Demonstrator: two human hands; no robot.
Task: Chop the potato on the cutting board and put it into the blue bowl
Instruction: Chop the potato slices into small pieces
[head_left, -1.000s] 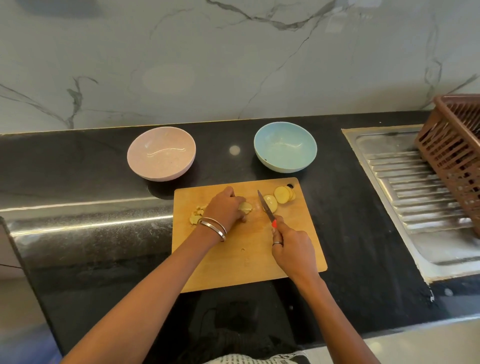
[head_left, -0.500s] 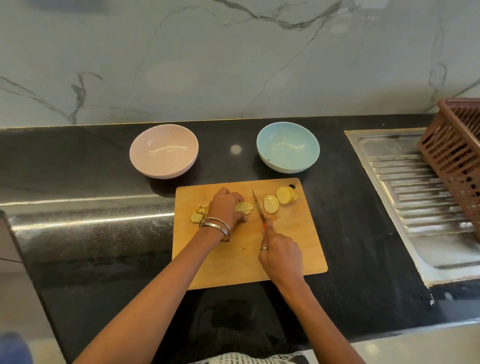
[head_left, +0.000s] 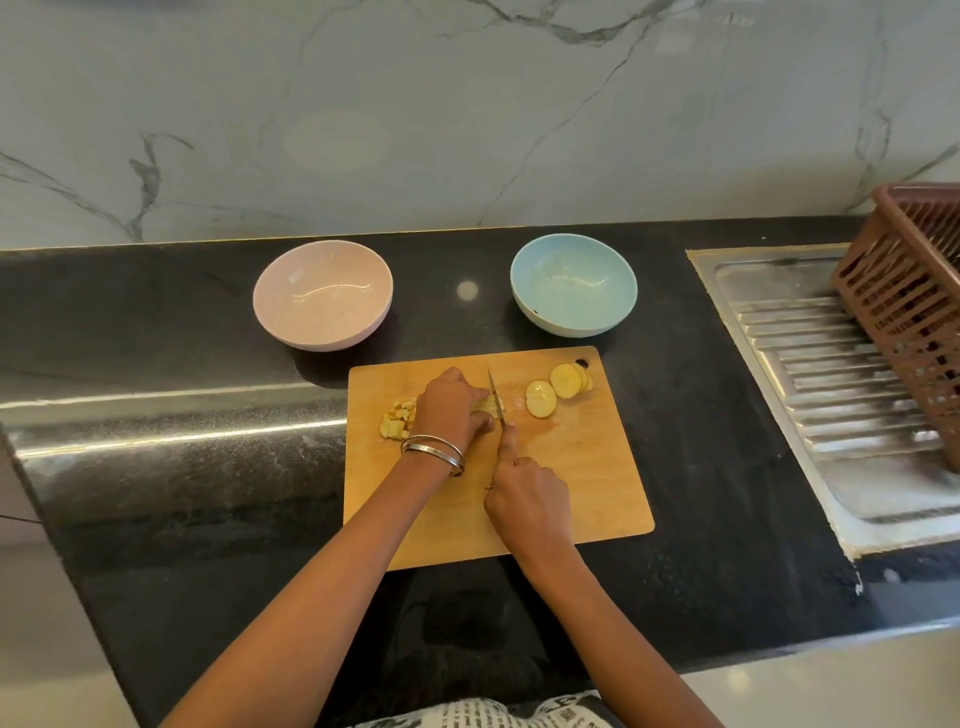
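On the wooden cutting board (head_left: 587, 467), my left hand (head_left: 449, 408) presses down on a potato slice (head_left: 487, 404). My right hand (head_left: 524, 493) grips a knife (head_left: 496, 397) whose blade rests across that slice, right beside my left fingertips. Small chopped potato cubes (head_left: 397, 418) lie left of my left hand. Several round potato slices (head_left: 558, 389) lie overlapping at the board's far right corner. The blue bowl (head_left: 574, 283) stands behind the board and holds nothing.
A pink bowl (head_left: 322, 293) stands on the black counter (head_left: 156, 467) behind the board's left side. A steel sink drainboard (head_left: 831, 374) lies to the right, with a brown plastic basket (head_left: 914, 306) standing on it. A marble wall rises behind.
My right hand has moved the knife left, from beside the round slices onto the slice under my left hand. The left hand has stayed in place.
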